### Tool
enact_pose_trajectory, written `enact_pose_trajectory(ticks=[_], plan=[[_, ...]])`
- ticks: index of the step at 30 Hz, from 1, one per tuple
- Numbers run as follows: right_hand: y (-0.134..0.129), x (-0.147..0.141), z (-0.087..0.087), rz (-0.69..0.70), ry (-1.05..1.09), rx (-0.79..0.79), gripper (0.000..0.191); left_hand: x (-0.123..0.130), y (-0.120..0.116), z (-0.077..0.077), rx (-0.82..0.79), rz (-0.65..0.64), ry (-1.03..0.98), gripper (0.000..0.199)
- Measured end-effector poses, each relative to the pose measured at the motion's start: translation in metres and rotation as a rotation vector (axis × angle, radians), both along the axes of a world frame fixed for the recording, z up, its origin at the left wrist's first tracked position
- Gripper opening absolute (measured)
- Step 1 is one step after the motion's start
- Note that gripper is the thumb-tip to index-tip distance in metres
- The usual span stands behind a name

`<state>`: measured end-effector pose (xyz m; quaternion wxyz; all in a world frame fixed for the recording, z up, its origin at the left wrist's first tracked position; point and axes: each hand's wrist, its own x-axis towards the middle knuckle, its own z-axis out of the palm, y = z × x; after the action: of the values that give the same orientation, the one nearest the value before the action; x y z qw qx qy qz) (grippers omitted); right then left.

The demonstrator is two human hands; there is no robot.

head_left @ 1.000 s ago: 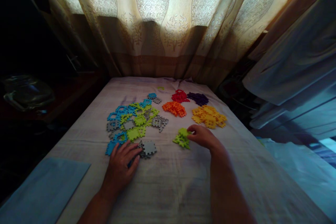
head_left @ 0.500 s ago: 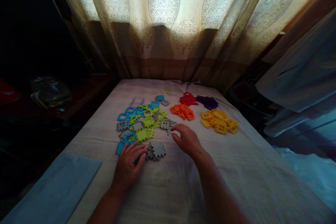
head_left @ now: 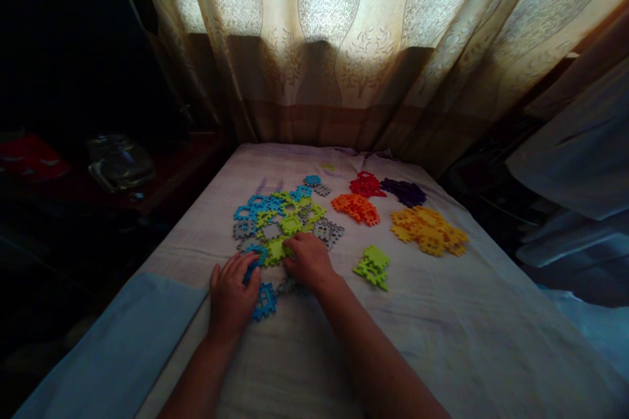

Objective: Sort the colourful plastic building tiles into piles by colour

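My left hand [head_left: 232, 291] is over the near left edge of a mixed pile of interlocking plastic tiles. Its fingertips and thumb close around a blue tile [head_left: 254, 260], partly covered by the fingers. My right hand [head_left: 310, 262] has curled fingers at the edge of a lime green tile [head_left: 275, 251], pinching it. Just beside the left thumb lies another blue tile [head_left: 266, 302] with a window pattern. Grey tiles [head_left: 289, 286] are half hidden under the right hand. Blue, green and grey tiles [head_left: 271, 230] overlap in the pile beyond.
To the right are a small green group [head_left: 373, 266] and a yellow heap [head_left: 428, 230]. Orange [head_left: 356, 207], red [head_left: 365, 184] and dark purple [head_left: 403, 192] heaps lie farther back. A light blue cloth [head_left: 128, 340] covers the near left corner; a curtain [head_left: 324, 78] hangs behind.
My right hand has moved left to the pile, and green tiles now lie to its right. A blue tile now shows near my left thumb. The view has shifted slightly.
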<state>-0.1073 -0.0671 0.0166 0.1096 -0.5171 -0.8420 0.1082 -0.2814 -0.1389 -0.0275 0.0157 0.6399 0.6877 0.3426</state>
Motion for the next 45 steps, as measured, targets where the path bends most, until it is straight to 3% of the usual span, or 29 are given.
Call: enact_pose_trajectory(ticks=[5, 10, 13, 17, 21, 25, 30, 36, 40, 45], plan=[[-0.002, -0.003, 0.0, 0.036, -0.071, 0.042, 0.016, -0.01, -0.001, -0.001, -0.034, 0.064, 0.126, 0.03], [-0.008, 0.009, 0.003, 0.007, 0.093, 0.122, 0.021, -0.013, 0.001, -0.005, -0.033, 0.082, 0.16, 0.032], [-0.012, 0.032, 0.01, -0.113, 0.261, 0.144, 0.022, -0.013, 0.002, -0.006, -0.037, 0.075, 0.151, 0.035], [-0.013, 0.086, 0.022, -0.379, 0.356, 0.028, 0.021, -0.013, 0.004, -0.008, -0.048, 0.051, 0.143, 0.037], [-0.009, 0.134, 0.022, -0.575, 0.269, -0.095, 0.021, -0.013, 0.005, -0.009, -0.041, 0.051, 0.161, 0.036], [-0.007, 0.149, 0.014, -0.61, 0.163, -0.157, 0.023, -0.015, 0.006, -0.009, -0.041, 0.042, 0.18, 0.037], [-0.007, 0.153, 0.012, -0.636, 0.071, -0.16, 0.024, -0.015, 0.006, -0.008, -0.066, 0.036, 0.192, 0.038], [-0.008, 0.144, 0.023, -0.677, 0.027, -0.071, 0.027, -0.01, 0.005, -0.003, -0.126, 0.069, 0.186, 0.039], [-0.013, 0.1, 0.024, -0.451, 0.127, -0.061, 0.024, -0.01, 0.005, -0.002, -0.147, 0.071, 0.176, 0.039], [-0.017, 0.044, 0.01, -0.169, 0.135, -0.103, 0.028, -0.008, 0.004, -0.002, -0.149, 0.071, 0.161, 0.038]])
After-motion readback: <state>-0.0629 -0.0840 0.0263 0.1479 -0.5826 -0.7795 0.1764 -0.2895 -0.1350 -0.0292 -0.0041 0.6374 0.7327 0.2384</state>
